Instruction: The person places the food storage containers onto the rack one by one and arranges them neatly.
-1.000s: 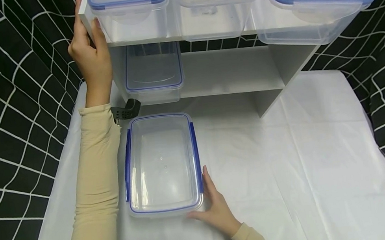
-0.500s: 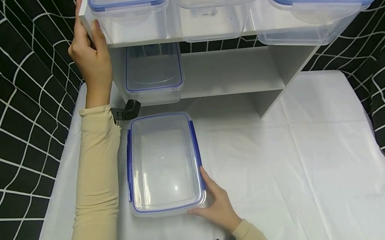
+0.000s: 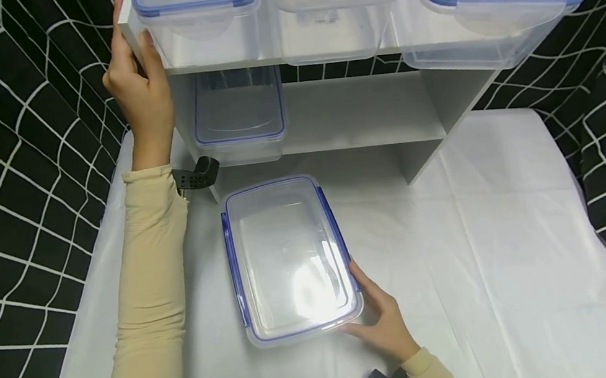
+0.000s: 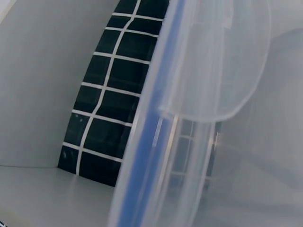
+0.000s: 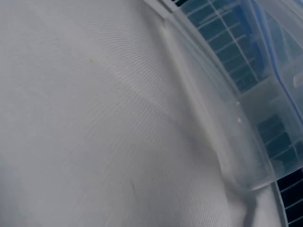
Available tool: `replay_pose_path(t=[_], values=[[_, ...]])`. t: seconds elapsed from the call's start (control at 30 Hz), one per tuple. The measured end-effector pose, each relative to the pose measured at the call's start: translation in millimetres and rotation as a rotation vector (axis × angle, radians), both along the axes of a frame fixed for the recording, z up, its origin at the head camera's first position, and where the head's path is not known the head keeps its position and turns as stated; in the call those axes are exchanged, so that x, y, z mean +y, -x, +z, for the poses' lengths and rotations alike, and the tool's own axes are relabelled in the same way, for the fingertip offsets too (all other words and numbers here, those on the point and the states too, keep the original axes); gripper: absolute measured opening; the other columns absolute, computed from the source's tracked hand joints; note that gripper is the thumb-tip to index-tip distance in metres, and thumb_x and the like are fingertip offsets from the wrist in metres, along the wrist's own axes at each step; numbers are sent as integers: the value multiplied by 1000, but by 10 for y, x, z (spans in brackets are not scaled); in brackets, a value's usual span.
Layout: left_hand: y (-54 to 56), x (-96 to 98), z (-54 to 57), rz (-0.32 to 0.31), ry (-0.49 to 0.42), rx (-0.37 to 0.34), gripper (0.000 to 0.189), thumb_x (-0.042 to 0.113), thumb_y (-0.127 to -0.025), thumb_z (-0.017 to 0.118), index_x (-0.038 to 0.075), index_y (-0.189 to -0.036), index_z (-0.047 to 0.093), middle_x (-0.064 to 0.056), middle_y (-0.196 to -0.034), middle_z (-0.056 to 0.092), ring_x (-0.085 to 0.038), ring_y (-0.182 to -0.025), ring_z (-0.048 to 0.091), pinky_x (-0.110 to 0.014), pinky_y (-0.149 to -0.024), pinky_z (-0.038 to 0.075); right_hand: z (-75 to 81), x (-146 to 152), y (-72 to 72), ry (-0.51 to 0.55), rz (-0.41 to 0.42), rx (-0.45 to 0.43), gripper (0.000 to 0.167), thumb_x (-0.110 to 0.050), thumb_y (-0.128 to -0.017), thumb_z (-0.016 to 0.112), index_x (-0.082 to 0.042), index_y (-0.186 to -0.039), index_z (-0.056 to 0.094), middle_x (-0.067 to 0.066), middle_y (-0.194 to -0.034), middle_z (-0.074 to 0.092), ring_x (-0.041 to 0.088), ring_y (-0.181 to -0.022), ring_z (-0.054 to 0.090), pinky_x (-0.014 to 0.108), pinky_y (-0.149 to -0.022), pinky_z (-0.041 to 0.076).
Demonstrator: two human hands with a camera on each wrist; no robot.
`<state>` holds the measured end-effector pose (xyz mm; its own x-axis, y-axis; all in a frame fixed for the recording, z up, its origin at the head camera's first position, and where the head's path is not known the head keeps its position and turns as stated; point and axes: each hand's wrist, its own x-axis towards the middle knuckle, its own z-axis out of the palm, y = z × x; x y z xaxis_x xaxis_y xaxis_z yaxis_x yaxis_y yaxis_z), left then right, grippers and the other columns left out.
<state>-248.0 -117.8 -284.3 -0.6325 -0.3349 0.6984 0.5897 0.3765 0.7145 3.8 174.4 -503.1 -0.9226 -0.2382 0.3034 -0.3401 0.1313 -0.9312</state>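
Note:
A clear food container with blue side clips (image 3: pixel 289 246) lies on the white cloth, turned slightly at an angle. My right hand (image 3: pixel 382 323) holds its near right corner, fingers along the right side and thumb at the near edge. Higher up on the left, my left hand (image 3: pixel 144 101) grips the upper left edge of the white shelf (image 3: pixel 361 107), thumb on the front and fingers on the outer side. Part of a clear container (image 5: pixel 232 127) shows in the right wrist view; neither wrist view includes a hand.
Three lidded containers stand on the shelf top: a blue-rimmed one (image 3: pixel 201 32), a white-lidded one (image 3: pixel 334 23) and a larger blue-rimmed one (image 3: pixel 490 11) overhanging the front. Another container (image 3: pixel 238 115) sits on the lower level, left. Black fabric with white netting (image 3: pixel 20 215) surrounds the table.
My right hand has closed onto the container's corner and shifted it to the right, turning it a little. The left hand has stayed on the shelf.

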Motion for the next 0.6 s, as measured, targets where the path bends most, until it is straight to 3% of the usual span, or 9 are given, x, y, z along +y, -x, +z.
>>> replay_pose_path(t=[0.13, 0.27, 0.37, 0.5, 0.6], values=[[2, 4, -3, -3, -10, -14, 42, 6, -98, 49, -6, -138, 43, -6, -132, 56, -5, -115, 54, -21, -97, 41, -142, 38, -20, -36, -7, -19, 104, 13, -59, 80, 7, -146, 22, 24, -150, 20, 11, -138, 27, 24, -108, 28], [5, 12, -9, -9, -6, -13, 43, 6, -98, 49, -6, -138, 42, -6, -133, 55, -4, -116, 53, -21, -98, 41, -321, 8, -27, -174, -74, -125, 125, -10, -60, 88, -9, -152, 4, 20, -154, 16, 29, -140, 21, 43, -111, 21], [5, 17, -9, -8, 2, -6, 42, 6, -97, 49, -7, -137, 42, -6, -134, 54, -3, -116, 53, -21, -98, 41, -389, -40, -5, -240, -129, -193, 136, -20, -55, 92, -11, -152, -3, 20, -153, 20, 39, -136, 27, 56, -107, 20], [6, 17, -7, -4, 5, 4, 42, 6, -97, 49, -7, -137, 43, -7, -134, 54, -3, -115, 54, -21, -97, 41, -427, -85, 47, -219, -145, -205, 135, -20, -54, 92, -8, -152, -1, 18, -152, 24, 38, -134, 32, 54, -107, 25], [5, 13, 0, 3, 2, 3, 42, 6, -97, 49, -7, -137, 43, -7, -134, 54, -3, -115, 54, -21, -97, 42, -423, -117, 67, -194, -130, -207, 131, -19, -55, 91, -13, -153, 4, 16, -151, 27, 36, -134, 33, 51, -107, 26]])
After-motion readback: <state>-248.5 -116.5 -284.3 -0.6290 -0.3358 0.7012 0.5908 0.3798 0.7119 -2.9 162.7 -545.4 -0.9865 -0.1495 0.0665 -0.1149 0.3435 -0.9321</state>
